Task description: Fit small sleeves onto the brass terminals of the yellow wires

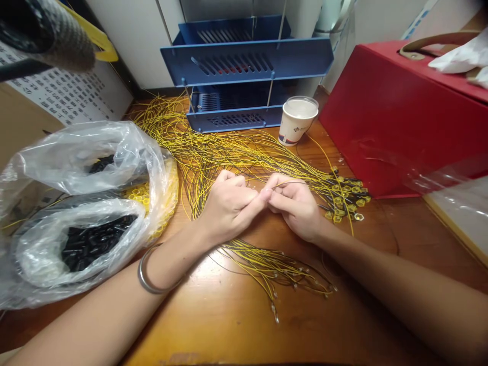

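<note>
My left hand (231, 206) and my right hand (295, 207) meet above the middle of the table, both with fingers closed. A thin dark wire (287, 183) runs across the fingers of my right hand to the left thumb tip. What lies inside the left fist is hidden. Behind and beneath the hands spreads a large bundle of yellow and black wires (236, 147). At right, many of these end in black fittings with yellow hexagonal rims (345, 195). Closer to me, a bunch of loose wire ends (263, 259) with small shiny tips lies on the wood.
Left of my forearm stand clear plastic bags (148, 137) with black tubular pieces (97, 244) and yellow rings (168, 203). A paper cup (297, 124) is beside the blue tiered tray (247, 63) at the back. The red box (400, 122) bounds the right side.
</note>
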Demonstrator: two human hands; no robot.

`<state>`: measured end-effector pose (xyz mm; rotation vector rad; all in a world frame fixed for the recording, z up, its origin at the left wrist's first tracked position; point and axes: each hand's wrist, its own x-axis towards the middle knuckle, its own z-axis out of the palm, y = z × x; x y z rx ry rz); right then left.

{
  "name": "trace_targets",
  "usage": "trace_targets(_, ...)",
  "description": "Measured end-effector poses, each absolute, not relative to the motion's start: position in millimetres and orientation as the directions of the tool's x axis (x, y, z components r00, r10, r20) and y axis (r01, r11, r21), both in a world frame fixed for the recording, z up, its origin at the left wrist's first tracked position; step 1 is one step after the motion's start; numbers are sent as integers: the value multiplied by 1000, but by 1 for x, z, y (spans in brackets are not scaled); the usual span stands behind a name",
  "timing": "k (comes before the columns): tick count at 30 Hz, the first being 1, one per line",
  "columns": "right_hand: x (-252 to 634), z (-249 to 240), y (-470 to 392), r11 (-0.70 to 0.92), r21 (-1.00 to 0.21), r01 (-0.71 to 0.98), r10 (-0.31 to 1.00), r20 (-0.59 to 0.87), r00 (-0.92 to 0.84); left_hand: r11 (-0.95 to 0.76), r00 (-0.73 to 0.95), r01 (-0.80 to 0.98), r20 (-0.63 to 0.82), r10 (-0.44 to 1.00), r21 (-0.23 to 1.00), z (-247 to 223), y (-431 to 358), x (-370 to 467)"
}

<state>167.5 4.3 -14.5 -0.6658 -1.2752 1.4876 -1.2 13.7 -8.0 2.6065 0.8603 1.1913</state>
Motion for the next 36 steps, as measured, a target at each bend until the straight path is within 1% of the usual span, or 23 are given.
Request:
trace_targets(6,166,-12,4,73,-940,-332,927,187,-325,-827,525,455,651,548,330,-8,15,-2)
trace_targets(11,165,-11,5,46,-937,-347,945,153,-290,-808,498,458,645,579,371,-9,15,-2)
trace_targets(15,165,-10,4,16,-935,-354,943,132,-306,-760,450,501,626,637,413,-9,13,0)
trace_targets(19,165,-11,3,18,-934,-358,940,138,-311,-754,424,493,636,644,434,-8,12,0)
trace_targets(26,166,-12,4,69,-935,-347,940,177,-291,-789,474,485,645,600,378,-7,12,0)
trace_targets(32,164,-11,5,52,-928,-368,944,166,-284,-782,459,483,646,610,395,-10,14,-1)
trace_targets(36,164,-12,4,45,-935,-353,960,139,-244,-784,483,492,631,607,378,-11,15,-3)
